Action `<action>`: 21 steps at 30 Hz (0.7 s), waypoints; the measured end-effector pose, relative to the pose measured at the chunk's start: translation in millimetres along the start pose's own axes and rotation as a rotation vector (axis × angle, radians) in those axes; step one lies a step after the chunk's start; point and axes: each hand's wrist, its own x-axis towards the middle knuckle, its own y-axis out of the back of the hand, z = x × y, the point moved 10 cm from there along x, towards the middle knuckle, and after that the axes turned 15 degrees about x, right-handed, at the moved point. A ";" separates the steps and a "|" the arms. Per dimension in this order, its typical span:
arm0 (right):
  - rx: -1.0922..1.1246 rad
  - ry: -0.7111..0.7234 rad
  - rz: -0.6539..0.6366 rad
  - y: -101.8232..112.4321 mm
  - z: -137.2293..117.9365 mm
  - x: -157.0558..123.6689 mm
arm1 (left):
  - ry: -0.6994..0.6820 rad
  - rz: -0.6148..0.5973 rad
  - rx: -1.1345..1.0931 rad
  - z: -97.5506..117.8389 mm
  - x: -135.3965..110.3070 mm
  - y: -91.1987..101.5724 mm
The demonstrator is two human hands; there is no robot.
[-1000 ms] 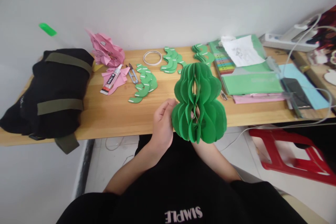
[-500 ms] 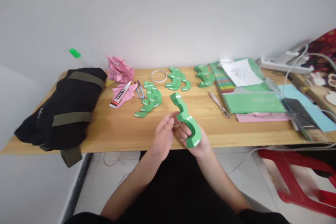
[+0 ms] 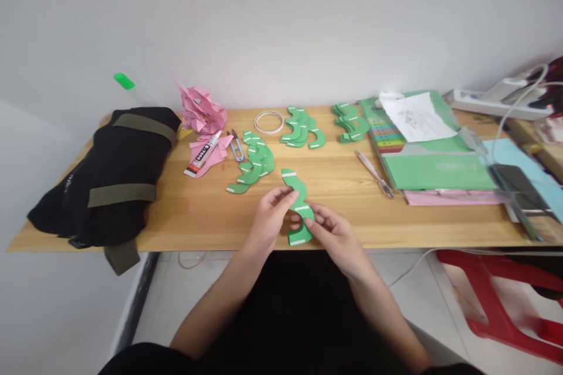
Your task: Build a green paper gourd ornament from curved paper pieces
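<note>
Between my hands, near the table's front edge, is a wavy green paper piece (image 3: 301, 194) with white strips across it. My left hand (image 3: 271, 214) pinches its left side around the middle, thumb on top. My right hand (image 3: 336, 234) grips the lower curve from the right, with its thumb on the face and fingers behind. Whether it is one layer or a stack I cannot tell. Just beyond lie similar green curved pieces (image 3: 257, 158) in an overlapping pile, with a second group (image 3: 301, 127) behind and a third stack (image 3: 350, 123) farther right.
Left are a black bag (image 3: 105, 179), crumpled pink paper (image 3: 202, 110), a glue tube (image 3: 202, 154) and thread snips (image 3: 237, 145). A white ring (image 3: 269, 122) lies at the back. Right are a pen (image 3: 373, 173), a green folder (image 3: 435, 170), a phone (image 3: 521, 187) and a power strip (image 3: 501, 104).
The green piece has turned face-up and upright, moving slightly left. My right hand has shifted from beneath it to its right edge, and my left hand now pinches it.
</note>
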 end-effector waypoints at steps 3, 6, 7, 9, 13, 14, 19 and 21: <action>-0.015 -0.030 -0.028 2.0 4.4 1.0 | -0.066 0.041 0.098 8.4 12.3 7.1; -0.117 0.016 0.069 17.1 -0.3 3.9 | -0.139 0.148 0.204 18.9 20.4 22.9; -0.185 0.045 0.112 22.5 -5.3 3.5 | -0.187 0.171 0.302 25.0 20.9 26.3; -0.388 0.118 0.178 28.9 -20.5 0.5 | -0.342 0.160 0.641 40.6 17.8 21.3; -0.843 0.299 0.234 27.2 -56.4 -7.5 | -0.638 0.004 1.266 47.7 6.2 -11.5; -0.913 0.336 0.240 26.4 -62.7 -7.5 | -0.669 -0.022 1.313 47.0 6.0 -14.7; -1.102 0.429 0.071 12.9 -74.9 15.8 | -0.845 -0.164 1.388 57.1 13.8 -21.3; -1.169 0.448 -0.025 4.5 -78.5 31.1 | -0.956 -0.269 1.410 62.1 13.9 -24.8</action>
